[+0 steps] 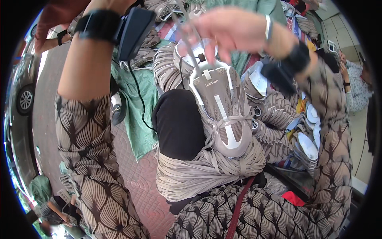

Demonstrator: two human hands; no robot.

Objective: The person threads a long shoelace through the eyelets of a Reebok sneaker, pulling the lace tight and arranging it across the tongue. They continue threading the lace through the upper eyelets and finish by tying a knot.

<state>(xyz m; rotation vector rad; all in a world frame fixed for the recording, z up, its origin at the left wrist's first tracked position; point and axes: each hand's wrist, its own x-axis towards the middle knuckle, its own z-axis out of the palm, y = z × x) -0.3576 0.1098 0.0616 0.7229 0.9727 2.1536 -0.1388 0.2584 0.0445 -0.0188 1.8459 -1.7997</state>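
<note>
A taupe sneaker point(217, 103) with white trim rests on my lap, toe toward me, its lace tied across near the toe. Beneath it lies a thick bundle of beige shoelaces point(207, 175) over my black-clad leg. Pale lace strands point(187, 40) rise from the sneaker's collar past the top edge. My right hand point(223, 30) is beside these strands above the collar, smeared by motion; whether it grips them I cannot make out. Only a sliver of my left hand point(113, 3) shows at the top edge, its fingers out of the picture.
Several similar sneakers point(278, 105) are heaped to the right and beyond. Green sheeting point(131, 123) spreads at the left over reddish quilted matting point(137, 179). A dark cable point(137, 91) hangs from the device on my left wrist. A parked car point(24, 99) and other people are farther off.
</note>
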